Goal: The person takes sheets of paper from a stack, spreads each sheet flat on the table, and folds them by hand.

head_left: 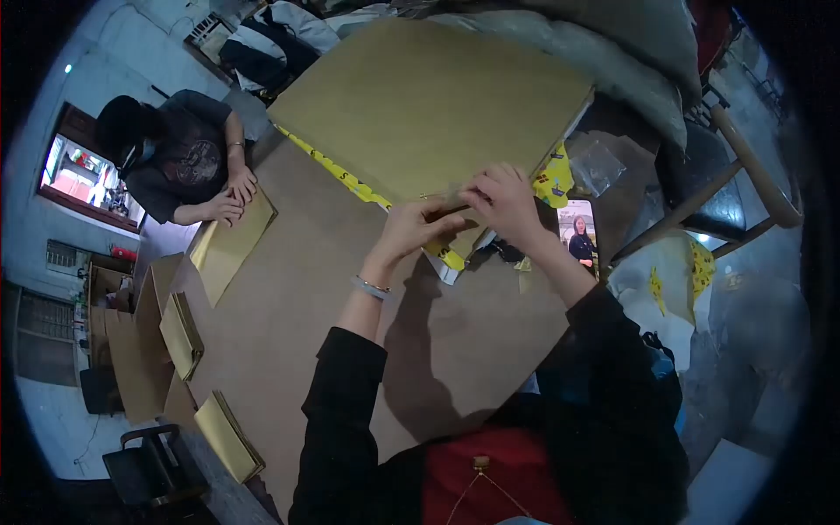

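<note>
Near corner of the big tan board [429,96] is mostly hidden by both hands; can't make out the small bit at the fingertips. Board lies on the brown table [289,350], yellow printed sheet [337,178] showing along its near edges. Left hand [409,232]: reaching up and forward, thumb and fingers partly curled at the corner, small gap between; can't tell if it has hold of anything. Right hand [507,203]: comes in from the right, wrist bent, fingers bunched near the left fingertips; grip contents unclear. Dark scraps [507,252] by the right wrist are hard to identify. Frame edges fade to black.
</note>
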